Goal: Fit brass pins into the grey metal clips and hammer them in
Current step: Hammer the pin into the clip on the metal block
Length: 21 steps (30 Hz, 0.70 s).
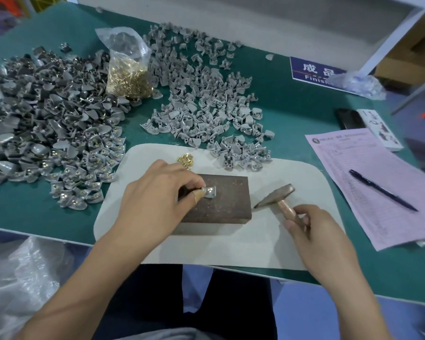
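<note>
On the dark brown block (221,204) lies one grey metal clip (211,192), and my left hand (155,200) pinches it between a taped thumb and fingertips. My right hand (314,239) grips the wooden handle of a small hammer (276,196), whose head rests on the white mat (243,249) just right of the block. A little heap of loose brass pins (185,161) sits on the mat behind my left hand. Whether a pin is in the held clip I cannot tell.
A heap of clips with brass pins (44,133) covers the left of the green table; plain grey clips (206,104) spread across the middle back. A plastic bag of brass pins (128,77) stands between them. At right lie pink paper (368,177), a pen (383,190), a phone (349,119).
</note>
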Available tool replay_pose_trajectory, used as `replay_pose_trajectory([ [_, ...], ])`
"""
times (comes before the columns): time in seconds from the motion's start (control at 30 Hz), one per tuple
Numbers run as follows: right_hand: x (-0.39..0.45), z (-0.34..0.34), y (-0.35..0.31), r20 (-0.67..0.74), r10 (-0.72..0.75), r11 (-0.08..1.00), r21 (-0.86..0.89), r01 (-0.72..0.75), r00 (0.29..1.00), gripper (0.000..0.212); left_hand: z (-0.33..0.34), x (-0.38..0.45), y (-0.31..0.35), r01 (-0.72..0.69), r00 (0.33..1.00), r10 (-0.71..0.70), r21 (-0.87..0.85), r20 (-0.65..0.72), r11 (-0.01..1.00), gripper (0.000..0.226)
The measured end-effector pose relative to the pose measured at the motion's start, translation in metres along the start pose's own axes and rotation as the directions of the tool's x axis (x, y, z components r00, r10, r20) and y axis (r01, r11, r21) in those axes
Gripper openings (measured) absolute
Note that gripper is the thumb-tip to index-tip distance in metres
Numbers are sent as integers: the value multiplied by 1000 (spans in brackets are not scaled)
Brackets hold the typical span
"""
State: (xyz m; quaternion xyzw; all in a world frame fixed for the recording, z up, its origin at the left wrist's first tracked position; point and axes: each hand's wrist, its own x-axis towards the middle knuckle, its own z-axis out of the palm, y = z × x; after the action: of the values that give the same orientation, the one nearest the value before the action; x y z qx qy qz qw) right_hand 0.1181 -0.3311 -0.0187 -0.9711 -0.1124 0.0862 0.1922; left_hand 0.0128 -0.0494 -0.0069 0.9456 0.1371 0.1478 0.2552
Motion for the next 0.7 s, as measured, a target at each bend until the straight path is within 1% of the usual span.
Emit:
replay_pose_trajectory([
  [0.07, 2, -5, -3, -3, -48, 998, 39, 48, 999, 17, -1, 0, 1, -9, 1000, 9, 19, 9, 1000, 5],
  [0.1, 1, -8, -7, -37, -79, 994, 77, 82, 996, 15, -1, 0, 1, -11, 1000, 10, 19, 8, 1000, 6],
  [0.13, 0, -10, -11, -83, -103, 983, 143, 114, 991, 19, -1, -1, 0, -9, 1000, 9, 15, 4, 1000, 6],
  [0.17, -2, -12, -18, -114, -107, 953, 273, 134, 988, 25, 0, -1, 0, -5, 1000, 5, 10, -3, 1000, 6],
  [0.2, -5, -15, -28, -110, -105, 885, 444, 143, 988, 30, 0, -1, 0, -2, 1000, 2, 8, -12, 1000, 6],
  [0.23, -9, -17, -38, -60, -111, 791, 599, 125, 992, 32, 0, -1, 0, -1, 1000, 1, 6, -20, 1000, 6],
  [0.27, -12, -18, -48, 8, -143, 713, 694, 97, 990, 33, 1, -1, 1, 0, 1000, 0, 6, -27, 1000, 7],
  [0.3, -14, -18, -55, 70, -183, 679, 731, 74, 981, 33, 1, -1, 1, 2, 1000, -2, 6, -30, 1000, 6],
  [0.37, -17, -14, -66, 118, -232, 683, 726, 75, 965, 32, 2, -1, 2, 7, 1000, -7, 0, -23, 1000, 5],
  [0.4, -18, -13, -69, 111, -245, 712, 695, 101, 963, 33, 1, -1, 2, 10, 1000, -10, -7, -18, 1000, 4],
  [0.43, -17, -11, -71, 90, -270, 769, 620, 159, 959, 35, 1, -1, 1, 13, 1000, -13, -13, -14, 1000, 5],
  [0.5, -15, -11, -73, 71, -344, 882, 367, 296, 936, 31, 0, -1, 1, 14, 1000, -15, -16, -11, 1000, 6],
  [0.53, -15, -13, -75, 78, -360, 910, 248, 332, 930, 27, 0, -1, 2, 15, 1000, -15, -12, -12, 1000, 7],
  [0.57, -16, -14, -76, 76, -361, 923, 171, 344, 930, 27, 0, -1, 2, 14, 1000, -15, -8, -14, 1000, 8],
  [0.63, -19, -16, -82, 50, -360, 928, 123, 352, 932, 35, -1, -2, 3, 10, 1000, -10, -4, -11, 1000, 9],
  [0.7, -23, -17, -86, -8, -364, 920, 149, 361, 931, 36, -3, -1, 2, 4, 1000, -4, -1, 0, 1000, 9],
])
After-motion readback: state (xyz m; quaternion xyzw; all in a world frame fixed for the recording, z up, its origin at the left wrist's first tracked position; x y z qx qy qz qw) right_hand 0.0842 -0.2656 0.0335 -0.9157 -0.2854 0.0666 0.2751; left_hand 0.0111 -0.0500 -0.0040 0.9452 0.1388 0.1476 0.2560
